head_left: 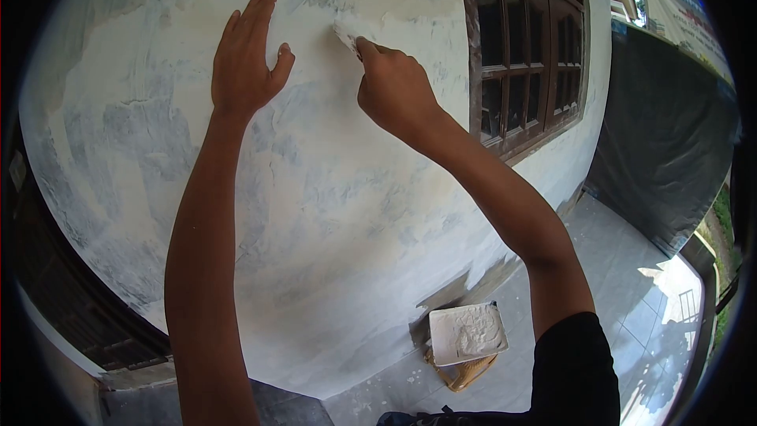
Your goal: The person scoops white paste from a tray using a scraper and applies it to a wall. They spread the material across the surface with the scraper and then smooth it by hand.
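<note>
We see a scraper (345, 36) at the patchy wall (315, 181), its edge apparently touching, gripped in our closed right hand (397, 88). Our left hand (246, 59) is open, palm toward the wall, holding nothing. Below, a tray (443, 339) of white paste (479, 331) sits over a brown bag (461, 377).

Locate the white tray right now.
The white tray sits low, right of centre in the head view, atop a brown object on the floor beside the wall.
</note>
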### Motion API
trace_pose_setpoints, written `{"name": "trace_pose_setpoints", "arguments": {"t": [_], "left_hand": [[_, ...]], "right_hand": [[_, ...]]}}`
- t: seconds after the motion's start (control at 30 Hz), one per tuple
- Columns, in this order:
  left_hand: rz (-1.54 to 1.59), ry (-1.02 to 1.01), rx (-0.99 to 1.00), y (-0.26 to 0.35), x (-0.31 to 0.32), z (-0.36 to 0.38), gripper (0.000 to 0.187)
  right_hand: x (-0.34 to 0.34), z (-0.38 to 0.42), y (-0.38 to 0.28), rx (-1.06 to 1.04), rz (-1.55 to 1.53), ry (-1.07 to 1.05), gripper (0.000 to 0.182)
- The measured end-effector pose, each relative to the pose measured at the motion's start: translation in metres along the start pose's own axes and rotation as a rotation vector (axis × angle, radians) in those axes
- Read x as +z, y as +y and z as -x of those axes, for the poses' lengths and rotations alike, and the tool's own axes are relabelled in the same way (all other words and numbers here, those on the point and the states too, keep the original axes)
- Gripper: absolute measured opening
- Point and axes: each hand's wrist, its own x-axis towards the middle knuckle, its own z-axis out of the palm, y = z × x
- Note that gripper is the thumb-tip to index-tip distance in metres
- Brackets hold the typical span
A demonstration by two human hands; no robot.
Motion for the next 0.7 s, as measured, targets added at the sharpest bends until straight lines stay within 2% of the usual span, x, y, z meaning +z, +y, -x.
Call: {"name": "trace_pose_setpoints", "arguments": {"t": [0.03, 0.1, 0.13, 0.2, 0.27, 0.3, 0.37, 0.4, 0.47, 0.5, 0.53, 0.6, 0.67, 0.7], "left_hand": [[0.001, -0.001, 0.002, 0.0, 0.0, 0.0, 0.065], [0.0, 0.0, -0.002, 0.0, 0.0, 0.0, 0.065], [0.0, -0.004, -0.009, 0.0, 0.0, 0.0, 0.065], [0.002, -0.004, -0.006, 0.0, 0.0, 0.0, 0.065], [0.006, -0.002, -0.006, 0.0, 0.0, 0.001, 0.064], [0.01, 0.002, -0.003, -0.001, 0.001, 0.001, 0.064], [0.013, 0.006, -0.003, -0.001, 0.0, 0.001, 0.064], [0.01, 0.005, -0.002, 0.0, 0.0, 0.001, 0.064], [0.006, 0.005, 0.004, 0.0, -0.001, 0.0, 0.064], [0.01, 0.011, 0.006, 0.0, -0.001, 0.0, 0.064], [0.017, 0.016, 0.008, 0.001, -0.001, -0.001, 0.064], [0.01, 0.012, -0.003, 0.0, 0.0, -0.002, 0.064], [0.01, -0.002, -0.008, 0.002, -0.001, 0.002, 0.064], [0.014, -0.002, -0.007, 0.002, -0.001, 0.002, 0.064]], "right_hand": [[-0.01, 0.001, -0.005, 0.001, 0.0, -0.001, 0.036], [-0.034, 0.0, -0.009, 0.101, -0.386, 0.0, 0.024], [-0.044, -0.009, -0.006, 0.183, -0.449, 0.061, 0.018], [-0.054, -0.032, 0.015, 0.244, -0.402, 0.148, 0.023], [-0.053, -0.061, 0.037, 0.229, -0.14, 0.252, 0.024], [-0.048, -0.079, 0.049, 0.226, -0.14, 0.254, 0.024], [-0.026, -0.105, 0.072, 0.228, 0.014, 0.399, 0.043], [-0.016, -0.11, 0.078, 0.223, 0.015, 0.398, 0.043], [0.009, -0.116, 0.085, 0.034, 0.296, 0.335, 0.037], [0.027, -0.109, 0.078, -0.027, 0.412, 0.35, 0.051], [0.037, -0.09, 0.061, -0.096, 0.508, 0.36, 0.053], [0.053, -0.036, 0.028, -0.178, 0.483, 0.261, 0.051], [0.041, 0.021, -0.002, -0.262, 0.246, 0.185, 0.05], [0.032, 0.04, -0.006, -0.229, 0.076, 0.129, 0.049]]}}
